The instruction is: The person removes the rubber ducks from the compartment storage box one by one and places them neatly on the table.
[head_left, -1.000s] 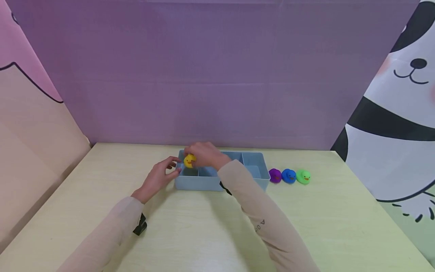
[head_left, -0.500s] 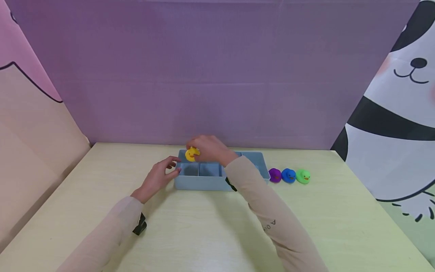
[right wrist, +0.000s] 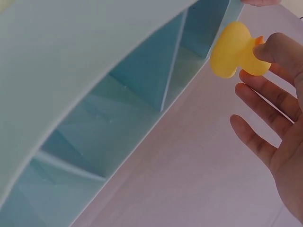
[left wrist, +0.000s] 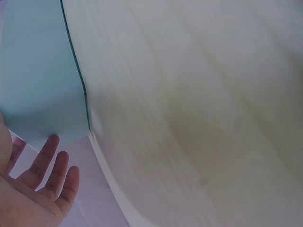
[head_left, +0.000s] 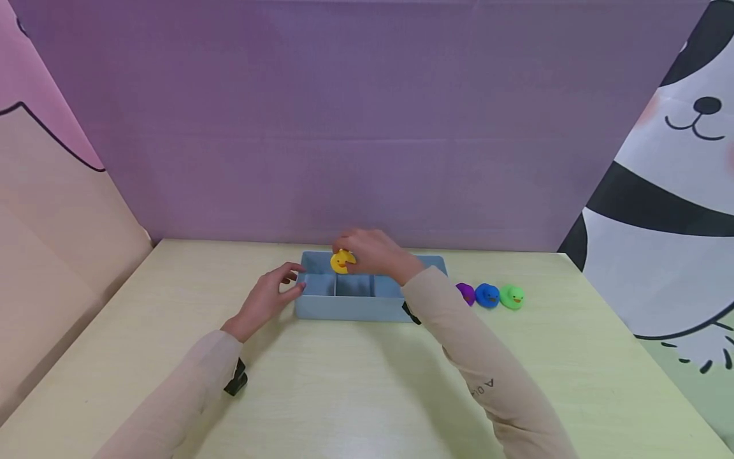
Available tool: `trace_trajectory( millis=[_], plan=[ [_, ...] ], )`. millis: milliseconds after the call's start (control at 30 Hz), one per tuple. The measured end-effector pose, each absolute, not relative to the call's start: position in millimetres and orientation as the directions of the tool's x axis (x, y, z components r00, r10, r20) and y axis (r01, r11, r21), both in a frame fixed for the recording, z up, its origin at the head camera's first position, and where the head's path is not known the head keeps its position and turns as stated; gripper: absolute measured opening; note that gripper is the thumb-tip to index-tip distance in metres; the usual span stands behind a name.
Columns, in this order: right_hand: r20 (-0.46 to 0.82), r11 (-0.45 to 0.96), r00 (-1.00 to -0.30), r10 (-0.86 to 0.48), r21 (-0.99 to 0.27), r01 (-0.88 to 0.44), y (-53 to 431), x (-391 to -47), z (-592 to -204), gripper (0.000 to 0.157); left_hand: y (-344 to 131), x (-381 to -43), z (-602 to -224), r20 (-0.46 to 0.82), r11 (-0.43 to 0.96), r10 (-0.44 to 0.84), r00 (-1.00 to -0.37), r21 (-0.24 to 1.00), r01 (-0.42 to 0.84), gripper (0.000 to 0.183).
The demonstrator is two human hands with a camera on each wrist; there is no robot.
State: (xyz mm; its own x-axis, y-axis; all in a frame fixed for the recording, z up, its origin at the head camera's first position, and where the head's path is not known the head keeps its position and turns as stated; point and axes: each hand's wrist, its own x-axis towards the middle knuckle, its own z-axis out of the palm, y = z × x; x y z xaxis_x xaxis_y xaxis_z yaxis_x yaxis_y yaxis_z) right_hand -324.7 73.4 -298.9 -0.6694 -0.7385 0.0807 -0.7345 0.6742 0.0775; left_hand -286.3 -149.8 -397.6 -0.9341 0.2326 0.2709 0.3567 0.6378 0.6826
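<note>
A yellow rubber duck is pinched between the thumb and fingers of my right hand, above the second compartment from the left of a light blue divided box. In the right wrist view, thumb and index finger grip the yellow duck at its head end, and the other fingers extend loosely. My left hand is at the left end of the box, fingers spread and slightly bent. In the left wrist view, a fingertip of that hand meets the box wall.
Right of the box, a purple duck, a blue duck and a green duck stand in a row on the pale wooden table. My right sleeve partly covers the purple one. Behind the table rises a purple backdrop.
My right hand has lifted the yellow duck from the leftmost compartment and carried it rightward above the box. My left hand has stayed at the box's left end.
</note>
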Motion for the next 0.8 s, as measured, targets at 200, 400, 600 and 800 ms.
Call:
trace_trajectory(
  millis=[200,400,600,800],
  plan=[
    [0.093,0.667,-0.661,-0.745,0.087,-0.740,89.9,-323.9,-302.5,0.028,-150.6,-285.2,-398.3,0.274,0.632,0.237,-0.932,0.685,0.362,0.035],
    [0.119,0.668,-0.659,-0.743,0.079,-0.740,106.6,-321.3,-304.0,0.028,-151.3,-284.3,-398.2,0.278,0.636,0.235,-0.931,0.680,0.364,0.035],
    [0.103,0.700,-0.693,-0.714,0.078,-0.710,122.2,-318.3,-303.4,0.030,-150.5,-284.2,-397.7,0.272,0.633,0.234,-0.934,0.687,0.358,0.035],
    [0.118,0.724,-0.716,-0.688,0.045,-0.688,138.3,-314.6,-303.4,0.031,-149.8,-283.5,-397.2,0.262,0.634,0.231,-0.937,0.690,0.349,0.035]
  ],
)
